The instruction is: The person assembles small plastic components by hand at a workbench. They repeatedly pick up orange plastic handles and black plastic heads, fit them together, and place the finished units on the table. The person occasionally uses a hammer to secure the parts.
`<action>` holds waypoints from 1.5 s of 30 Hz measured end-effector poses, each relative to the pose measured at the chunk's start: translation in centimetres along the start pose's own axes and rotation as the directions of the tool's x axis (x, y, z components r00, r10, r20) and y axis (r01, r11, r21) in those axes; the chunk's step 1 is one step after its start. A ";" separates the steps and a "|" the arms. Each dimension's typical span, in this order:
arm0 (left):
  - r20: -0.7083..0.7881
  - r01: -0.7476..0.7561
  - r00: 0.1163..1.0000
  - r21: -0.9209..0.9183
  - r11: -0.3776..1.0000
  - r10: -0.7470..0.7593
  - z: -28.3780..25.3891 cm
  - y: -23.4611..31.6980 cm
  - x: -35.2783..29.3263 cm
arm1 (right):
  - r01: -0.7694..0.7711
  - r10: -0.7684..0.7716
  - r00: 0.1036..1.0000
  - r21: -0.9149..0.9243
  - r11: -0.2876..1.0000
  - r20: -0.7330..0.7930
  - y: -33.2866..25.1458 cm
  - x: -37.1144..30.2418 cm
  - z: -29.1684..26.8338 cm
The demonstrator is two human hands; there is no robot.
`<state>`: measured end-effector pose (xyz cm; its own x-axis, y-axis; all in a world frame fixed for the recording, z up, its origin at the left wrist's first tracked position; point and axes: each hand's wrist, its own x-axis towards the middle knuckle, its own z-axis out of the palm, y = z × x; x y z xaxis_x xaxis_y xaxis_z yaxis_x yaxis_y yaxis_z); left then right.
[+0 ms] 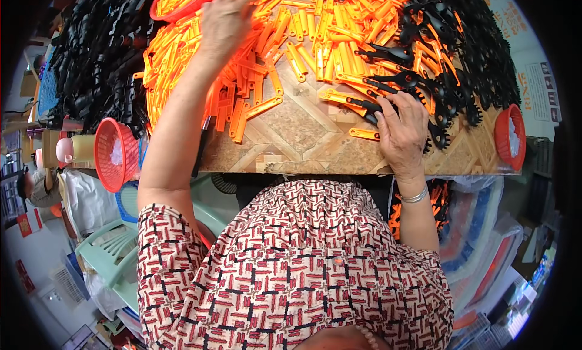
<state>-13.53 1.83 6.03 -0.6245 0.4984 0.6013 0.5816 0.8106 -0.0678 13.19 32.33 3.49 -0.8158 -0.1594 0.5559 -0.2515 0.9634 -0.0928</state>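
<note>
Orange strip beside right hand

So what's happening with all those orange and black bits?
A person sits at a wooden table heaped with plastic parts. The left hand reaches into the pile of orange strips. The right hand rests on a black toothed piece near the table's front edge. Red baskets stand at both sides.

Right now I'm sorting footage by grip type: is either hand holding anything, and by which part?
The right hand lies over a black plastic piece, covering one end; a closed grip cannot be told. The left hand rests on the orange strips, its hold hidden.
</note>
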 end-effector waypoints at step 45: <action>0.540 0.554 0.832 -0.824 0.123 -0.126 -2.2 6.6 2.8 | 0.162 -0.160 0.986 0.028 0.986 -0.049 12.8 19.3 9.2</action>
<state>-10.29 7.87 9.06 -0.8746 0.4784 0.0785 0.1550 0.1225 0.9803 -10.58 39.57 5.43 -0.7386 -0.3009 0.6033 -0.3945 0.9186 -0.0247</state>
